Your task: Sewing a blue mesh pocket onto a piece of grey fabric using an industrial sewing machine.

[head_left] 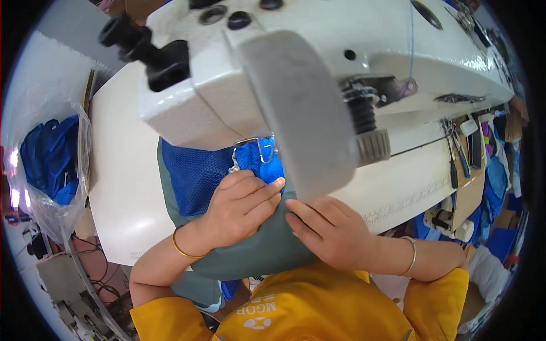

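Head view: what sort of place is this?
Probably a sewing workshop, perhaps a small factory floor. A large white sewing machine stands over blue mesh fabric and green fabric, and a clear plastic bag on the left holds more blue pieces.

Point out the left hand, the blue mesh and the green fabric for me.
Left hand (240, 203): head view, on the back of the hand.
Blue mesh (194, 175): head view, middle of its visible panel.
Green fabric (256, 251): head view, its broad lower stretch.
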Available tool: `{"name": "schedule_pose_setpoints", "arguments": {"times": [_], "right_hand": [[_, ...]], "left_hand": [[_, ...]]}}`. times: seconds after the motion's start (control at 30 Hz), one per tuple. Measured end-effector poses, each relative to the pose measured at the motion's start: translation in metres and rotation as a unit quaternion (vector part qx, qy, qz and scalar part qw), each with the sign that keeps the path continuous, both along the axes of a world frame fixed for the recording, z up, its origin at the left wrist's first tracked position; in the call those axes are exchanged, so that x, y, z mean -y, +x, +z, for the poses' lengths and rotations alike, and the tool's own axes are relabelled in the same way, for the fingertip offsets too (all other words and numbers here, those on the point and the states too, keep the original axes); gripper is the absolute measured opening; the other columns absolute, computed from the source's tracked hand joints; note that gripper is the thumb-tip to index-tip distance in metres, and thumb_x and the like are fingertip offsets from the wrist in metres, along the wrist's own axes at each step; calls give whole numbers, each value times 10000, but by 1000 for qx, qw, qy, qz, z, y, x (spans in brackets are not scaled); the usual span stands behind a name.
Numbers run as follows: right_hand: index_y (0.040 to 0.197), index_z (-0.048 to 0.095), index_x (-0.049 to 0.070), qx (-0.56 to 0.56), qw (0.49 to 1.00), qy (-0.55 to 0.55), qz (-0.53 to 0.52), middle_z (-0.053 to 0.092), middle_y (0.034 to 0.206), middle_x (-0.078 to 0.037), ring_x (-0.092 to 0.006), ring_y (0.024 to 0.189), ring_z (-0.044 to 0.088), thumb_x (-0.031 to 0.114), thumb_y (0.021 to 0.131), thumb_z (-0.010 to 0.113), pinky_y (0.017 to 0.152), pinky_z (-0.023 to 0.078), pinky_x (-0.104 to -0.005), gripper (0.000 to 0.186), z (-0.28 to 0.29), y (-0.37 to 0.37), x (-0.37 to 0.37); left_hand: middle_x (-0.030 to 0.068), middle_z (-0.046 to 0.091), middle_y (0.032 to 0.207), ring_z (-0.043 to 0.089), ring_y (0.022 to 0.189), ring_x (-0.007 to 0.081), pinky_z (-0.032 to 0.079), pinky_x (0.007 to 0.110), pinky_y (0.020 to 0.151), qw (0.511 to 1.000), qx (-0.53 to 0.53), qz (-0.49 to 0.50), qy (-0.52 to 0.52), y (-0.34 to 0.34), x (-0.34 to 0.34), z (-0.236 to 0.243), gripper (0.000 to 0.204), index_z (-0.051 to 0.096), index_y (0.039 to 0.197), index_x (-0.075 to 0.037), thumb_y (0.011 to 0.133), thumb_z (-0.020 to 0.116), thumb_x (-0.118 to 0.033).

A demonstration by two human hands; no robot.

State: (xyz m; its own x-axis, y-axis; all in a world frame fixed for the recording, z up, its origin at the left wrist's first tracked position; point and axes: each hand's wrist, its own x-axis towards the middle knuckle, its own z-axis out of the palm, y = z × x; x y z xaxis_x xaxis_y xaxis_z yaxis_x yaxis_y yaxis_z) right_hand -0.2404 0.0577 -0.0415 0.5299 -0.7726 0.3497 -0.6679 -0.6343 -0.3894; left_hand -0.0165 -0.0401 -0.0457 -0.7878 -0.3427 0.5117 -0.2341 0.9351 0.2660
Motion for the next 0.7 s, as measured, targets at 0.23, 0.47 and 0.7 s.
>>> {"name": "schedule_pose_setpoints", "arguments": {"times": [0.23,0.47,0.7], "right_hand": [[1115,707,-44,-5,999,-37,26,648,1259,-168,-328,1133,619,134,786,756,919,569,-430,376,-5,1,0],[1111,709,-34,-26,998,-51,17,649,1265,-165,-309,1124,625,172,807,736,944,554,-407,369,-4,-5,1],[1093,698,-49,7,997,-76,24,659,1237,-186,-308,1133,621,151,847,661,1009,518,-407,319,-17,-10,-1]], "left_hand": [[121,726,1118,643,808,212,516,358,751,1000,-16,-9,-3,5,5,0,170,690,923,2,765,706,-57],[105,725,1086,641,803,214,513,364,755,999,42,-13,9,5,3,4,249,704,983,10,743,700,-58],[106,756,1121,652,809,214,486,361,800,997,72,-8,16,-2,3,6,243,705,955,-25,716,746,-9]]}}
